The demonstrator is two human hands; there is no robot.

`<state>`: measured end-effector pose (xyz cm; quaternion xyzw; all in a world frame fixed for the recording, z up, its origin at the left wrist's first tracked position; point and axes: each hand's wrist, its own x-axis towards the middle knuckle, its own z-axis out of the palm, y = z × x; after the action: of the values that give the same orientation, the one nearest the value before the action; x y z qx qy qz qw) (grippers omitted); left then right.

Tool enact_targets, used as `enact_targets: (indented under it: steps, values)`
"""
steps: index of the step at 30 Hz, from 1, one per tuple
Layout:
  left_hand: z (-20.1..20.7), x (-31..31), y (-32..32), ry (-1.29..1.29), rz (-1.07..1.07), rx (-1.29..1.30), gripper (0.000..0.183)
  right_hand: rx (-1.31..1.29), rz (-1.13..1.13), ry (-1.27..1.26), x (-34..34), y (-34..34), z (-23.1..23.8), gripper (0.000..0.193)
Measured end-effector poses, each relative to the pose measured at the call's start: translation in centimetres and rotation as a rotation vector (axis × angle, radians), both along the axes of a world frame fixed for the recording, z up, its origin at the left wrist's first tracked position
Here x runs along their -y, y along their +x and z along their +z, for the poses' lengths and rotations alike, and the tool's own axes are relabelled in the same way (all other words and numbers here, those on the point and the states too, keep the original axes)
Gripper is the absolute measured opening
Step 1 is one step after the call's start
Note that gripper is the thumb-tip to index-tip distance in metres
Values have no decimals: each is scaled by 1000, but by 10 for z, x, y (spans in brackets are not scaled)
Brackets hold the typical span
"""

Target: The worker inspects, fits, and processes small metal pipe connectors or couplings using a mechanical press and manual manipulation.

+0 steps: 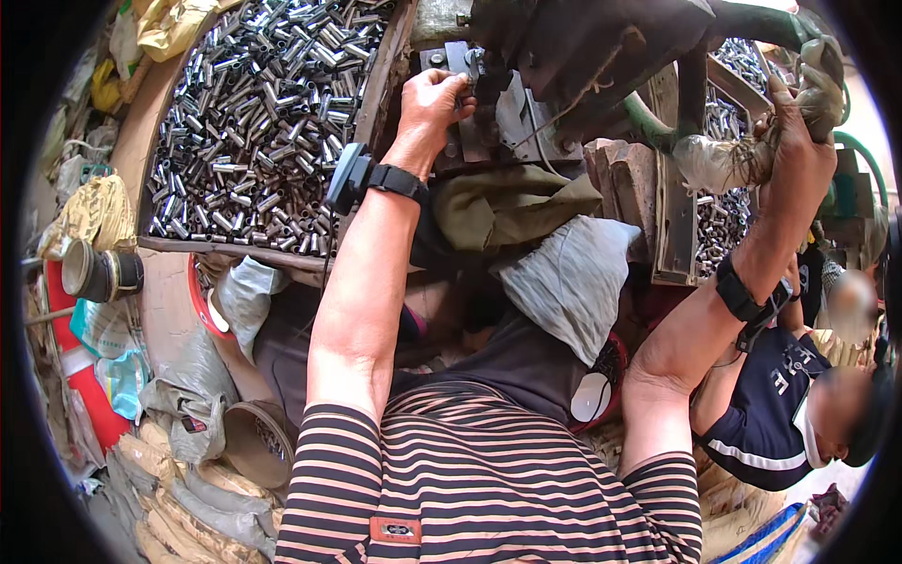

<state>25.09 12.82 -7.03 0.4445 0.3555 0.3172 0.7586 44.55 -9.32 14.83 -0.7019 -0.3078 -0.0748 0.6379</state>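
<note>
My left hand [435, 105] reaches to the metal fixture [458, 58] of a dark machine [583, 38]. Thumb and fingertips are pinched together there; whatever small piece they hold is hidden. On the right, my right hand [799, 141] is closed around a green lever [648, 122] whose ends are wrapped in clear plastic. Beside my left hand stands a wooden tray [380, 70] heaped with short shiny metal tubes [263, 122]. Dark bands with small devices circle both wrists.
An olive cloth [507, 202] and a grey cloth [573, 282] hang below the machine. More metal tubes [719, 226] fill a wooden box at right, beside wooden blocks [620, 183]. A co-worker [766, 404] sits close by my right arm. Sacks [169, 508] and a bucket [258, 442] lie at lower left.
</note>
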Motion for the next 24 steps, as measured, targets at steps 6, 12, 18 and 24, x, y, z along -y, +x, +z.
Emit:
enact_targets:
  steps: [6,12,18,24]
  values:
    - [13,9,16,407,-37,-308,22,1,-85,243,5,-10,-47,24]
    - [14,-25,3,706,-181,-584,24,-75,45,356,-5,-20,-78,15]
    - [26,-20,-28,344,-126,-425,25,-88,119,227,9,-3,-44,7]
    - [18,-19,-15,137,-57,-28,22,-103,124,49,9,13,-7,13]
